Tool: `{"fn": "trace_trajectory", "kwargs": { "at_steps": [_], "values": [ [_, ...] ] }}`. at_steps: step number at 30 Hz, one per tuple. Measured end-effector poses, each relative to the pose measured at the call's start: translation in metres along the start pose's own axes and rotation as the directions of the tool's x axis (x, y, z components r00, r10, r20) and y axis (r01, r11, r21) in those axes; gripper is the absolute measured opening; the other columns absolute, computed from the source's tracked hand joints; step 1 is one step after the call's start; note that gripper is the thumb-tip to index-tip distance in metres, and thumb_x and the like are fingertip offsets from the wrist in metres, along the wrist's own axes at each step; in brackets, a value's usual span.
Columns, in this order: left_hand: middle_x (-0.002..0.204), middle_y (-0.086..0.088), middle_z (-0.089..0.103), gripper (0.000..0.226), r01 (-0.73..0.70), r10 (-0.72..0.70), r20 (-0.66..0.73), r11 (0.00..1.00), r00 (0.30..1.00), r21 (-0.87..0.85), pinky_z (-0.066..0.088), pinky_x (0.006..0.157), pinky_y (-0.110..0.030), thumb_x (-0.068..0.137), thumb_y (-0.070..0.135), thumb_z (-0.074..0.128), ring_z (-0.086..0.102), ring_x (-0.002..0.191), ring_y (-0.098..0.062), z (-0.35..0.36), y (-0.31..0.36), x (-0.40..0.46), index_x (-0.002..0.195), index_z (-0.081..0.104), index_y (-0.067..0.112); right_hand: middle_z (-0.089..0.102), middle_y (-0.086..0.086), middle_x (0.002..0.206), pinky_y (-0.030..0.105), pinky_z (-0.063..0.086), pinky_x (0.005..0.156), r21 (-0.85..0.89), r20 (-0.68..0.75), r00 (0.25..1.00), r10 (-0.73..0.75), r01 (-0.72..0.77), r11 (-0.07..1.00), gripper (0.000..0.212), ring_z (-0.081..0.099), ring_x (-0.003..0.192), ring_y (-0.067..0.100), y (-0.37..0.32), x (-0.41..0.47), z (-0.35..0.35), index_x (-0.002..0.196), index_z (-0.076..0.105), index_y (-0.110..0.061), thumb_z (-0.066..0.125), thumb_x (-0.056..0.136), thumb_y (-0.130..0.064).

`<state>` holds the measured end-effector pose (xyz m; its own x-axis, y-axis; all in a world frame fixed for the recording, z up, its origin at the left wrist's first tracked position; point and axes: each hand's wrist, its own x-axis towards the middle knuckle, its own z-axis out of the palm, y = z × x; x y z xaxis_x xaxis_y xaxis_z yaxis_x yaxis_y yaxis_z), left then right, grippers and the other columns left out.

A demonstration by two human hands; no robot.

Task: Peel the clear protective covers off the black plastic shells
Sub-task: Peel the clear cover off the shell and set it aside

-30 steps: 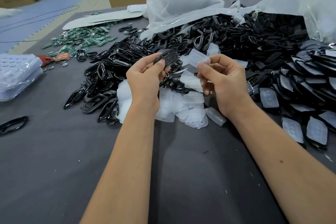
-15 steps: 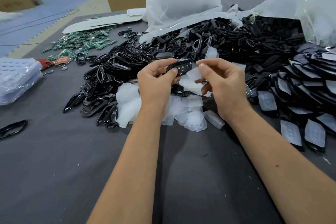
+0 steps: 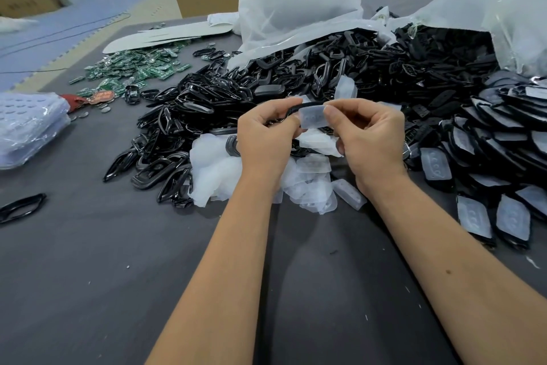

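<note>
I hold one shell (image 3: 293, 110) above the worktop (image 3: 88, 290), over the loose pile of removed covers (image 3: 307, 184). My left hand (image 3: 263, 139) grips the shell at its left end, fingers curled around it; only a thin black edge of it shows past my thumb. My right hand (image 3: 367, 139) pinches the clear cover (image 3: 311, 117) between thumb and forefinger. The cover sits across the shell's face between my two hands. I cannot tell whether its edge has lifted yet.

Judged risks from this position:

1. Slipped pinch. The cover is thin and smooth. If I hold only a sliver of its edge, it will likely slide out and I must restart.
2. Torn or stretched cover. Pulling sharply from one corner may deform it and leave a part stuck to the shell.
3. Dropped shell. My left hand holds one end only. A hard pull to the right could twist the shell free, and it would fall among the covers or into the heap of black frames (image 3: 189, 127) just behind, where it is hard to find.
4. Mixed stock. The covered shells (image 3: 479, 216) lie at my right. A stripped shell set down there would be mistaken for unfinished work.
5. Buried parts. The removed covers already spread against the frames; more added here may hide small pieces underneath.
</note>
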<state>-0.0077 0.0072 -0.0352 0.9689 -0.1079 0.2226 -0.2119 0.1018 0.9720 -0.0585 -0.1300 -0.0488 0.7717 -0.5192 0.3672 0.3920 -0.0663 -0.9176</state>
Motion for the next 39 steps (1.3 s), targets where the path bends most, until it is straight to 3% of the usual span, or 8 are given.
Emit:
{"fn": "trace_trajectory", "kwargs": {
  "at_steps": [2, 5, 9, 15, 22, 28, 35, 39],
  "values": [
    [0.073, 0.001, 0.072, 0.029, 0.043, -0.043, 0.009, 0.998, 0.999, -0.042, 0.057, 0.070, -0.023, 0.087, -0.009, 0.065, 0.066, 0.065, -0.010, 0.0001, 0.0002, 0.0000, 0.100, 0.081, 0.011, 0.074, -0.002, 0.072, 0.017, 0.048, 0.055, -0.024, -0.008, 1.000, -0.007, 0.007, 1.000, 0.006, 0.061, 0.057, 0.007, 0.0003, -0.0005, 0.0002, 0.085, 0.080, -0.020, 0.082, 0.087, -0.014],
    [0.095, -0.014, 0.078, 0.029, 0.110, -0.106, 0.038, 0.987, 0.994, -0.119, 0.057, 0.070, -0.022, 0.090, -0.007, 0.060, 0.073, 0.083, -0.017, 0.0018, 0.0008, -0.0011, 0.100, 0.082, 0.009, 0.075, -0.001, 0.073, 0.017, 0.048, 0.055, -0.068, -0.032, 0.999, -0.011, 0.009, 0.998, 0.010, 0.063, 0.059, 0.007, -0.0001, -0.0007, -0.0004, 0.081, 0.077, -0.020, 0.085, 0.085, -0.016],
    [0.106, -0.016, 0.077, 0.037, 0.155, -0.145, 0.076, 0.978, 0.987, -0.142, 0.058, 0.072, -0.025, 0.089, -0.008, 0.050, 0.074, 0.086, -0.020, 0.0035, 0.0016, -0.0005, 0.097, 0.082, 0.008, 0.075, 0.000, 0.074, 0.020, 0.050, 0.058, -0.131, -0.066, 0.998, -0.022, 0.013, 0.991, 0.011, 0.064, 0.060, 0.007, -0.0001, -0.0004, -0.0006, 0.080, 0.076, -0.020, 0.086, 0.084, -0.019],
    [0.092, -0.007, 0.077, 0.039, 0.153, -0.140, 0.102, 0.978, 0.985, -0.142, 0.058, 0.070, -0.025, 0.086, -0.009, 0.049, 0.074, 0.076, -0.015, 0.0033, 0.0009, -0.0018, 0.094, 0.083, 0.010, 0.076, -0.003, 0.074, 0.023, 0.054, 0.063, -0.222, -0.109, 0.994, -0.031, 0.006, 0.975, 0.011, 0.069, 0.066, 0.010, 0.0010, 0.0006, -0.0012, 0.077, 0.077, -0.022, 0.086, 0.083, -0.023],
    [0.094, -0.014, 0.072, 0.032, 0.080, -0.068, 0.127, 0.992, 0.990, -0.094, 0.057, 0.071, -0.021, 0.079, -0.003, 0.064, 0.072, 0.086, -0.027, 0.0024, 0.0011, -0.0038, 0.095, 0.082, 0.018, 0.076, -0.004, 0.074, 0.025, 0.058, 0.066, -0.269, -0.128, 0.991, -0.034, -0.001, 0.963, 0.012, 0.073, 0.069, 0.014, 0.0003, 0.0005, -0.0009, 0.076, 0.076, -0.024, 0.086, 0.083, -0.024],
    [0.074, 0.011, 0.070, 0.024, 0.046, -0.042, 0.140, 0.998, 0.989, -0.030, 0.056, 0.069, -0.020, 0.088, -0.005, 0.072, 0.074, 0.076, -0.022, 0.0040, 0.0009, -0.0040, 0.100, 0.081, 0.014, 0.076, -0.004, 0.072, 0.027, 0.058, 0.066, -0.285, -0.146, 0.989, -0.033, -0.010, 0.958, 0.012, 0.073, 0.069, 0.014, 0.0002, 0.0005, -0.0003, 0.075, 0.075, -0.022, 0.085, 0.082, -0.024],
    [0.076, 0.001, 0.072, 0.024, 0.106, -0.095, 0.116, 0.990, 0.989, -0.089, 0.055, 0.067, -0.020, 0.091, -0.005, 0.069, 0.073, 0.081, -0.026, 0.0056, 0.0033, -0.0055, 0.094, 0.080, 0.016, 0.075, -0.004, 0.071, 0.023, 0.056, 0.063, -0.301, -0.141, 0.989, -0.042, -0.002, 0.954, 0.013, 0.070, 0.066, 0.010, 0.0008, 0.0010, 0.0001, 0.075, 0.075, -0.022, 0.085, 0.082, -0.024],
    [0.075, -0.003, 0.073, 0.024, 0.147, -0.138, 0.086, 0.983, 0.987, -0.113, 0.054, 0.061, -0.019, 0.089, -0.007, 0.067, 0.073, 0.080, -0.027, 0.0073, 0.0040, -0.0053, 0.088, 0.077, 0.015, 0.075, -0.004, 0.072, 0.031, 0.060, 0.066, -0.320, -0.126, 0.991, -0.047, 0.004, 0.947, 0.013, 0.071, 0.068, 0.013, -0.0005, 0.0008, 0.0010, 0.076, 0.075, -0.022, 0.085, 0.082, -0.024]
  ]
}}
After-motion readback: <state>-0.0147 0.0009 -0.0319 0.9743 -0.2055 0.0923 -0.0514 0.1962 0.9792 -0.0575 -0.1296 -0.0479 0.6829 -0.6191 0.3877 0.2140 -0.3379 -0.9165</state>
